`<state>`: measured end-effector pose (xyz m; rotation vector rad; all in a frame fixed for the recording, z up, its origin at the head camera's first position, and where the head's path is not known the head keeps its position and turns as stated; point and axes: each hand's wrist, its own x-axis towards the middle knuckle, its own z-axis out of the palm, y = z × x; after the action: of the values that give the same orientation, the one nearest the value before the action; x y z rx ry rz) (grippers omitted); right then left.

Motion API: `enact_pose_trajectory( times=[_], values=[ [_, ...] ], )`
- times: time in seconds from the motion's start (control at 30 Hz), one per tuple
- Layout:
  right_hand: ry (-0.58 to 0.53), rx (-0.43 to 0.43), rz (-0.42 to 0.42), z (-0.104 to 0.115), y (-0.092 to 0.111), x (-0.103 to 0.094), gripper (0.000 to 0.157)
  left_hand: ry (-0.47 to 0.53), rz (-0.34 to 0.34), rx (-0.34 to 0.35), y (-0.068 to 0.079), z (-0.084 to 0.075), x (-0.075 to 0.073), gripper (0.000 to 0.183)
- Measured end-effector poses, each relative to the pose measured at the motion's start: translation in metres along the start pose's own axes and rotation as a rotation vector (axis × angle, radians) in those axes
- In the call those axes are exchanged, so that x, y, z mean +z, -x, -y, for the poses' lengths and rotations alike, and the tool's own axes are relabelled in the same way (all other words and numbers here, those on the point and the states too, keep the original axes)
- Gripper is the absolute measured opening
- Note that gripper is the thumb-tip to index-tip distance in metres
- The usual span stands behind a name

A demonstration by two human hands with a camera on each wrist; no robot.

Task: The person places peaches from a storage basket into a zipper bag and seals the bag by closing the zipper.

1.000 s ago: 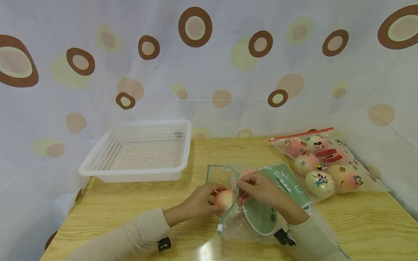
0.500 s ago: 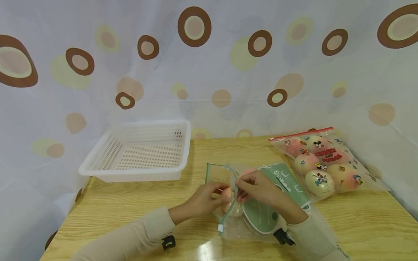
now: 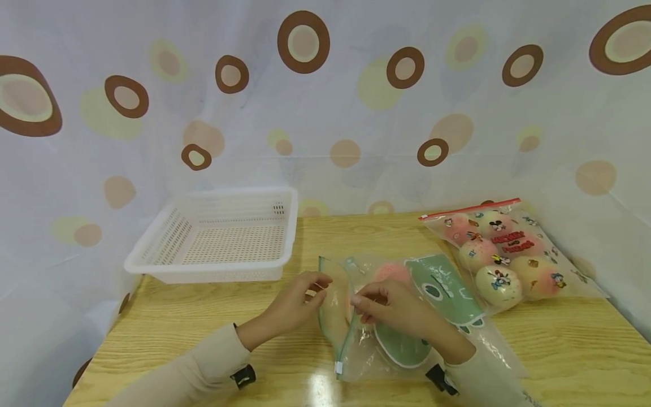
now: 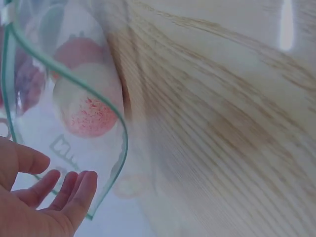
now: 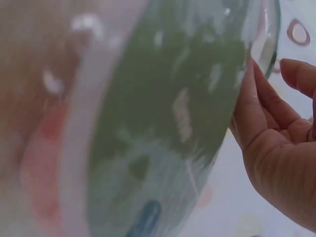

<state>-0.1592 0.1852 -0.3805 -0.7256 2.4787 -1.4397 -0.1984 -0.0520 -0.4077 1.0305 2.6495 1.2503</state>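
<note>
A clear zip bag (image 3: 404, 345) with a green rim and green print lies on the table, its mouth gaping toward the left. Inside it are pink and cream peaches (image 4: 89, 108); the printed side partly hides them in the head view. My right hand (image 3: 399, 311) pinches the upper edge of the bag's mouth between thumb and fingers. On the left, just outside the opening, my left hand (image 3: 292, 308) holds nothing, its fingers loosely bent. The left wrist view shows that hand (image 4: 47, 197) beside the green rim, apart from the peaches.
A white perforated plastic basket (image 3: 224, 271) stands at the back left of the wooden table (image 3: 203, 316). At the right lies a red-zipped clear bag (image 3: 554, 282) with several peaches in it. A patterned cloth (image 3: 325, 124) hangs behind the table.
My left hand has let go of a peach in the bag and drawn back left out of the mouth. My right hand, still pinching the edge, has shifted slightly left and down.
</note>
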Motion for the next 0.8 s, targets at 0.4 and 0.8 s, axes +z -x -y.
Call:
enact_pose_trajectory(
  times=[0.4,0.8],
  values=[
    [0.697,-0.271,0.179,0.010,0.023,0.049,0.042,0.155,0.065,-0.329,0.006,0.013,-0.005,0.069],
    [0.905,-0.491,0.295,-0.004,0.032,0.076,0.034,0.259,0.097,-0.382,-0.003,0.025,0.010,0.074]
  ],
)
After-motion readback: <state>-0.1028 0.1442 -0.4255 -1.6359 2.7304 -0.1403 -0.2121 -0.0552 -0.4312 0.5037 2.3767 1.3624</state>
